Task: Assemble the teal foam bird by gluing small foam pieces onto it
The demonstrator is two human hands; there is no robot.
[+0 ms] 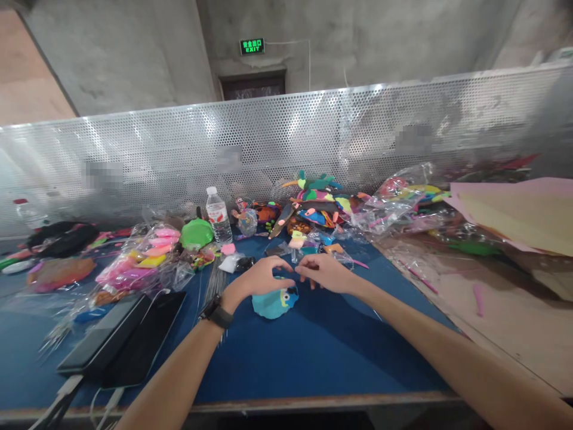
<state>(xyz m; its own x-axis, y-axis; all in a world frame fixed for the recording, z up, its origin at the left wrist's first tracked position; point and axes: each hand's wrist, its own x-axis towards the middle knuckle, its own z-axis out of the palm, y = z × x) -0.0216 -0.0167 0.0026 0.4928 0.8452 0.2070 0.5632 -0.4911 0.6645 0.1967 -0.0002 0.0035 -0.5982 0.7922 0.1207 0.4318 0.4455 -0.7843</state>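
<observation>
On the blue tabletop lies a light blue, flat rounded clay piece (271, 304) with a white and black eye and a little yellow at its right side. My left hand (259, 278) curves over its upper edge, thumb and forefinger bent toward each other near the fingertips of my right hand. Just right of the piece, my right hand (324, 273) has its fingers bent into a pinch. Anything between the fingertips of either hand is too small to make out. Behind the hands sit pink (228, 249) and white lumps of clay (230, 263).
A water bottle (218, 216) stands behind a bundle of thin wires (213, 280). Colourful clay figures (313, 206) are heaped at the back. Bagged clay (138, 263) and two dark phone-like devices with cables (143, 340) lie left. Cardboard (505, 322) covers the right, below a perforated metal screen (286, 131).
</observation>
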